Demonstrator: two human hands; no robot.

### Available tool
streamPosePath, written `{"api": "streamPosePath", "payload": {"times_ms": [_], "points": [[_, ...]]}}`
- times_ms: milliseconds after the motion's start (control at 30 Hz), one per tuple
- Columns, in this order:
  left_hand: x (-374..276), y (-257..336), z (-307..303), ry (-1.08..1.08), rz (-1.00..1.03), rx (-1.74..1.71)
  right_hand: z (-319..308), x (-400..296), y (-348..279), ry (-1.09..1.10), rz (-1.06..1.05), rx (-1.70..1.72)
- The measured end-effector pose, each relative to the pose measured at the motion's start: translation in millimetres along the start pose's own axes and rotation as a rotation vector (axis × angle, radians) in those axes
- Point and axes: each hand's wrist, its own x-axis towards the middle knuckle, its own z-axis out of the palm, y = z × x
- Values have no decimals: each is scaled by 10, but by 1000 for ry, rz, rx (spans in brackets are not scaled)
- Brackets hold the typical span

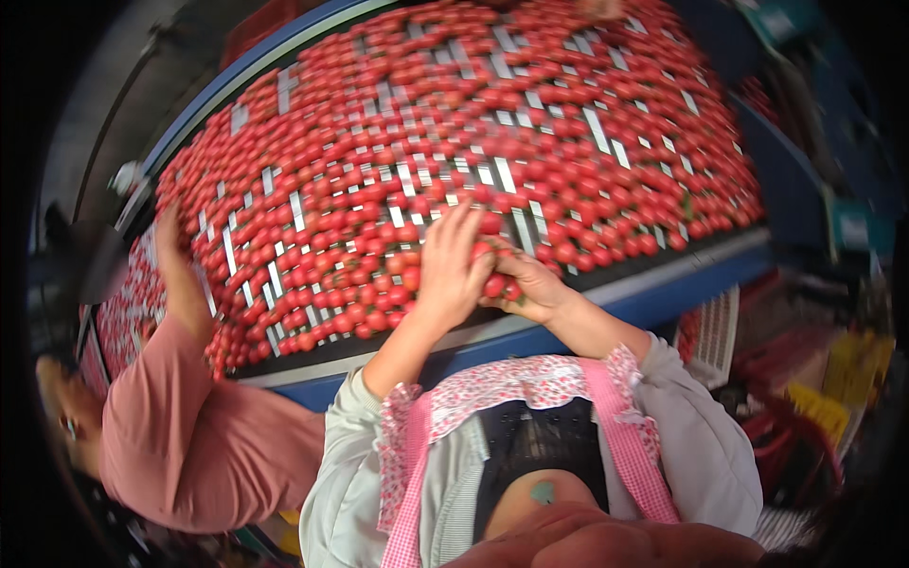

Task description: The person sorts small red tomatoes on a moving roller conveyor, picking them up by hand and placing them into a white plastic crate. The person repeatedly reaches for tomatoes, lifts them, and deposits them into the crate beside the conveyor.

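Note:
Small red tomatoes (pixel 369 263), like cherry tomatoes, cover a wide roller conveyor (pixel 595 130) whose pale metal rollers show in the gaps. Over its near edge my right hand (pixel 536 287) is cupped around several of these tomatoes (pixel 503 286), some with green bits among them. My left hand (pixel 451 266) is beside it, palm down, its fingers stretched forward over the fruit and its thumb against the handful. Whatever lies beneath the left palm is hidden.
A blue side rail (pixel 639 291) with a metal edge borders the conveyor before me. At left, a co-worker in a pink top (pixel 160 433) reaches a hand (pixel 168 227) to the fruit. Another hand (pixel 600 8) shows at the far edge. A pale crate (pixel 714 334) stands at right.

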Motion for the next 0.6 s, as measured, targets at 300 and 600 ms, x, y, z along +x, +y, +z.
{"api": "streamPosePath", "payload": {"times_ms": [300,600], "points": [[-227,911,870,-61,68,-96,-620,-2074,-606,194,-417,125],[-263,1738,1500,-367,115,-15,-2287,-5063,-2593,726,-1474,218]]}}
